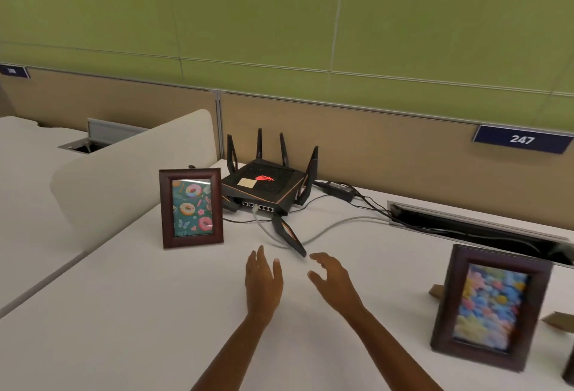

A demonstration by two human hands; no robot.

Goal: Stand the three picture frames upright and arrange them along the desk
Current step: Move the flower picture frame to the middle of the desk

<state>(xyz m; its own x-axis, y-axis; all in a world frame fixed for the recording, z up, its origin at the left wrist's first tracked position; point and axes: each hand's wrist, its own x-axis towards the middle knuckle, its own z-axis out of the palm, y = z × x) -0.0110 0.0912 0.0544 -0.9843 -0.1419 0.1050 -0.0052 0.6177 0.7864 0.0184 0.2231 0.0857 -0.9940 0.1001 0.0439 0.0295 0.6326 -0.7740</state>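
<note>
A dark wooden frame with a doughnut picture (191,207) stands upright on the white desk (124,313) at the left, beside the router. A second dark frame with a pastel flower picture (490,306) stands upright at the right, blurred. The dark edge of a third frame (569,369) shows at the far right border, mostly cut off. My left hand (263,282) and my right hand (334,278) hover over the desk's middle between the two frames, fingers apart and holding nothing.
A black router (264,187) with upright antennas sits at the back, one antenna lying flat toward my hands. Cables run right to a power brick (340,188) and an open cable tray (481,229). A beige divider (133,170) stands left. Brown stand pieces lie behind the right frame.
</note>
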